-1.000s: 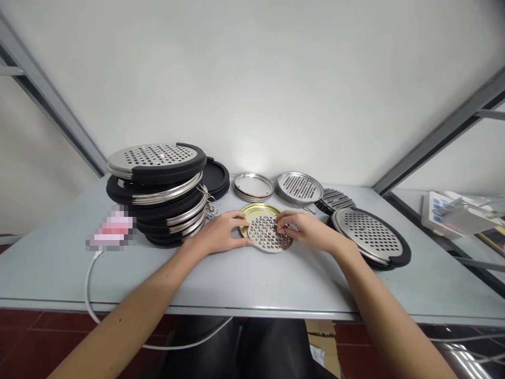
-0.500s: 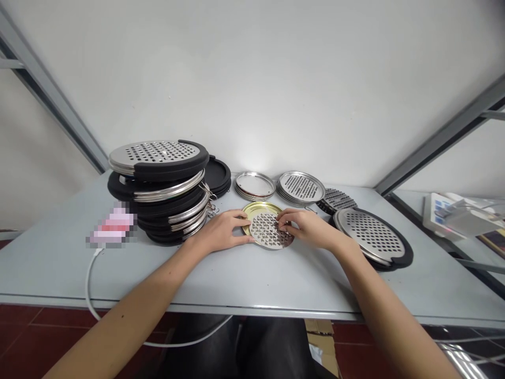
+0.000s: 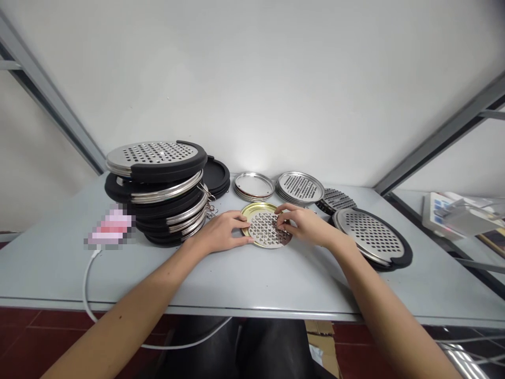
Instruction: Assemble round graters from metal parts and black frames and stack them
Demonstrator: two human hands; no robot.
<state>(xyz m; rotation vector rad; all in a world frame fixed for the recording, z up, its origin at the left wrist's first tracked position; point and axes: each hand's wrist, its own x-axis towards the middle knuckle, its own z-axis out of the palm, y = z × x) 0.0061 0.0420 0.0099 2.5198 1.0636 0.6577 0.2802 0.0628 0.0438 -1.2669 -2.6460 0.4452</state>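
A round metal grater disc (image 3: 267, 231) with rows of raised, punched holes rests on a shallow gold-coloured round dish (image 3: 258, 206), covering most of it. At the dish's left rim, my left hand (image 3: 223, 231) steadies it between thumb and index finger. My right hand (image 3: 302, 225) has bent fingers on the right part of the disc, with the index finger reaching toward the dish's far rim. Behind them stand stacked silver round dishes (image 3: 254, 184) and a pile of slotted grater discs (image 3: 300, 187).
A tall leaning stack of black-rimmed round graters (image 3: 158, 168) stands left, with black round trays (image 3: 216, 176) behind. Another black-rimmed grater (image 3: 373, 237) lies right, near dark perforated discs (image 3: 336, 200). A white cable (image 3: 84, 289) crosses the table's front edge (image 3: 252, 313).
The grater disc has shifted slightly left and settles more over the gold dish. My right index finger has stretched toward the far rim. My left hand stays in place.
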